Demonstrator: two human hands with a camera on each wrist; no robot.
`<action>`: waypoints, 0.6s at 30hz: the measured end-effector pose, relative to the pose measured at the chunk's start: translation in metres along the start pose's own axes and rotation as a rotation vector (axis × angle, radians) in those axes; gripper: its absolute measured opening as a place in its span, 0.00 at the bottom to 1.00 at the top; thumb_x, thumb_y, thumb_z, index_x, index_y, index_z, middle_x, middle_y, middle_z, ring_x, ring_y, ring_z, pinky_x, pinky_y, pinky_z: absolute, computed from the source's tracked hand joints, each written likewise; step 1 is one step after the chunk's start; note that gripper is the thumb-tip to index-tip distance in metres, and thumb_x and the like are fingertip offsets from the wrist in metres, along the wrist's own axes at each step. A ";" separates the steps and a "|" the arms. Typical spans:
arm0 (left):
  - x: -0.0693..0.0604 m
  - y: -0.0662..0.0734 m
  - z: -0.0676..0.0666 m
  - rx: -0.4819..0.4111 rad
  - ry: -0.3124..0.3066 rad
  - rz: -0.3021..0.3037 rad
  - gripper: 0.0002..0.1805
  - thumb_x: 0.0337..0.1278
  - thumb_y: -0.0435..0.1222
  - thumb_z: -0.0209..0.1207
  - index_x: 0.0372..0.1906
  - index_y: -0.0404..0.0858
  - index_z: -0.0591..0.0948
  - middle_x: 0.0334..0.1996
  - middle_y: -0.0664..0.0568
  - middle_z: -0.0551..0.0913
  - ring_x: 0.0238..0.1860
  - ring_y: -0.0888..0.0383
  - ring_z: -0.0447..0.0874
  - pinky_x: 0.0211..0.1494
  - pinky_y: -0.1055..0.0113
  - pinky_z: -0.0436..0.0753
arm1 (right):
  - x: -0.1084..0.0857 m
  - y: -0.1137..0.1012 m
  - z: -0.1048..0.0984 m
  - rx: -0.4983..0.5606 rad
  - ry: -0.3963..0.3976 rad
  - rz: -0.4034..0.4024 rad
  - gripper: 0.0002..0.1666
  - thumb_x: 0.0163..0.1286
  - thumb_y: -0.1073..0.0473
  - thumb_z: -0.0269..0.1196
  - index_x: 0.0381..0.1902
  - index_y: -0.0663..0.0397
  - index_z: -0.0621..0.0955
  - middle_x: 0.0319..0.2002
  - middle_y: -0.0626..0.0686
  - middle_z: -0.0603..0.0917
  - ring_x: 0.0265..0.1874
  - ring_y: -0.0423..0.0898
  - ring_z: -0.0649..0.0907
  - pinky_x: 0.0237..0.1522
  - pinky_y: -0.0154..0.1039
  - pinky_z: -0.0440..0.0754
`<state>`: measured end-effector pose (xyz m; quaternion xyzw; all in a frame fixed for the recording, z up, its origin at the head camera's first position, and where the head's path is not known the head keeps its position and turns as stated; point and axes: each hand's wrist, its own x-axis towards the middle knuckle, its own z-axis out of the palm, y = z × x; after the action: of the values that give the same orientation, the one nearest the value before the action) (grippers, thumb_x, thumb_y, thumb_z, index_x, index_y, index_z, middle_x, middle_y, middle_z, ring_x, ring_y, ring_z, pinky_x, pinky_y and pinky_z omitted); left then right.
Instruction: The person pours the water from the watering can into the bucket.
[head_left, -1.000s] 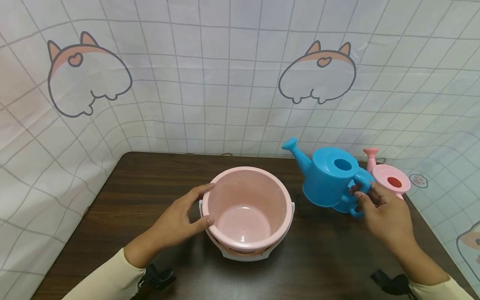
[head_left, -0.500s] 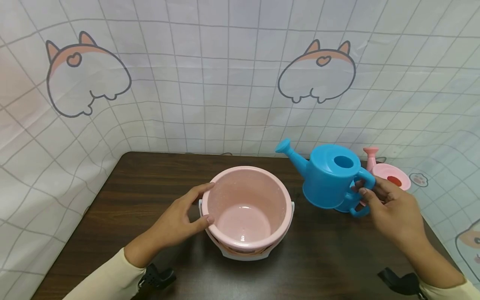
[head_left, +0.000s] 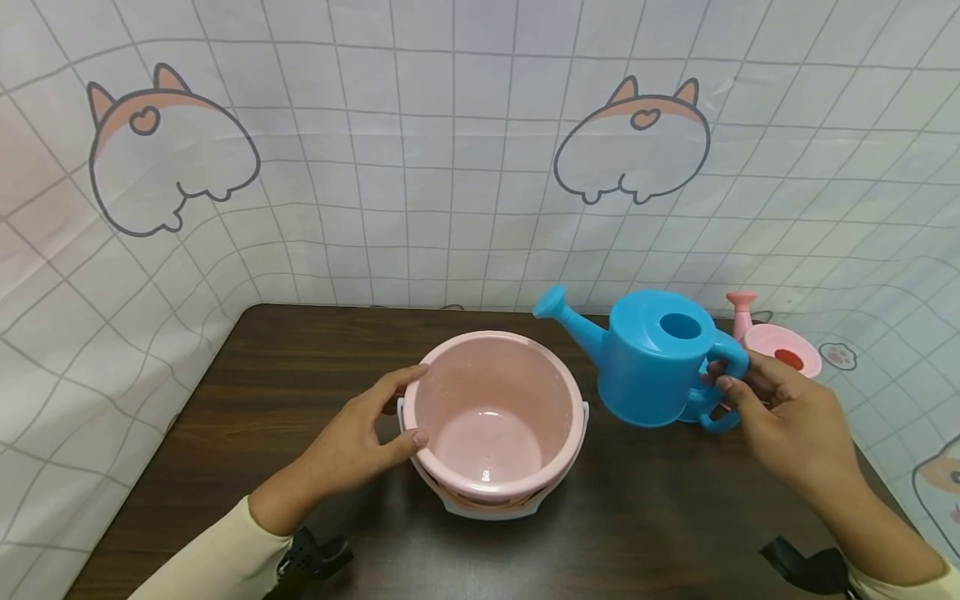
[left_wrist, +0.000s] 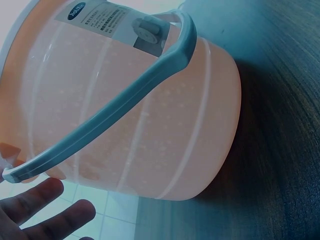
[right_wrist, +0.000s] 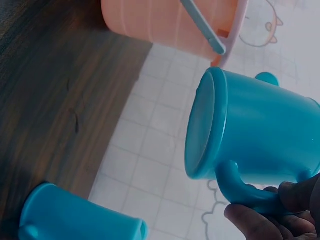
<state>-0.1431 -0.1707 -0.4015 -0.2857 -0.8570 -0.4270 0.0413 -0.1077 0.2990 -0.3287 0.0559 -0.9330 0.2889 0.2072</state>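
A pale pink bucket [head_left: 491,375] stands in the middle of the table. My left hand [head_left: 352,442] rests on its left rim with spread fingers, the thumb over the edge. In the left wrist view, straight fingertips [left_wrist: 75,215] show beside the bucket's grey handle [left_wrist: 115,110]. My right hand [head_left: 791,417] grips a blue watering can [head_left: 652,367] by its handle. The can hangs above the table, spout to the left, and its underside shows in the right wrist view. A second blue watering can [right_wrist: 80,215] stands on the table, mostly hidden behind the held one in the head view.
A pink watering can [head_left: 783,342] stands at the back right, partly hidden by my right hand. The dark wooden table [head_left: 300,358] ends at a white gridded cloth backdrop [head_left: 420,167] behind and on both sides.
The blue watering can has moved left toward the bucket in my right hand, its spout shifting left. The right hand moved slightly right early on. My left hand and the bucket stay put.
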 end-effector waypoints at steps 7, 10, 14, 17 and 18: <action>0.000 0.000 0.000 -0.001 0.000 -0.007 0.40 0.62 0.48 0.66 0.77 0.52 0.65 0.59 0.56 0.80 0.53 0.58 0.80 0.58 0.52 0.78 | -0.001 -0.004 -0.002 -0.002 0.001 -0.018 0.22 0.74 0.64 0.65 0.63 0.65 0.80 0.45 0.62 0.89 0.37 0.12 0.72 0.33 0.18 0.71; 0.000 -0.001 0.000 -0.002 0.004 0.000 0.40 0.62 0.48 0.66 0.77 0.52 0.65 0.58 0.56 0.80 0.53 0.59 0.80 0.57 0.53 0.78 | -0.002 -0.006 -0.002 -0.012 -0.005 -0.024 0.22 0.74 0.64 0.65 0.64 0.65 0.80 0.44 0.62 0.89 0.36 0.13 0.73 0.33 0.19 0.71; 0.000 -0.001 0.000 -0.004 0.004 0.004 0.40 0.62 0.48 0.66 0.77 0.53 0.65 0.58 0.56 0.80 0.53 0.59 0.80 0.57 0.50 0.78 | -0.003 -0.008 -0.003 -0.010 -0.015 -0.032 0.23 0.74 0.64 0.65 0.64 0.65 0.80 0.44 0.61 0.89 0.35 0.15 0.75 0.32 0.20 0.72; 0.000 -0.001 0.000 -0.007 0.001 0.001 0.40 0.62 0.48 0.66 0.78 0.53 0.65 0.59 0.56 0.80 0.54 0.58 0.80 0.58 0.49 0.78 | -0.004 -0.010 -0.003 -0.003 -0.013 -0.042 0.22 0.73 0.65 0.65 0.63 0.64 0.80 0.43 0.60 0.89 0.34 0.17 0.77 0.30 0.22 0.74; 0.000 -0.001 0.000 -0.007 0.001 0.000 0.40 0.62 0.48 0.66 0.78 0.53 0.65 0.59 0.56 0.80 0.54 0.58 0.80 0.58 0.50 0.78 | -0.004 -0.011 -0.004 0.001 -0.011 -0.046 0.22 0.73 0.65 0.66 0.63 0.64 0.80 0.43 0.60 0.90 0.33 0.18 0.77 0.29 0.23 0.74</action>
<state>-0.1435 -0.1712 -0.4021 -0.2859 -0.8553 -0.4302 0.0405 -0.1002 0.2920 -0.3222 0.0791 -0.9323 0.2845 0.2088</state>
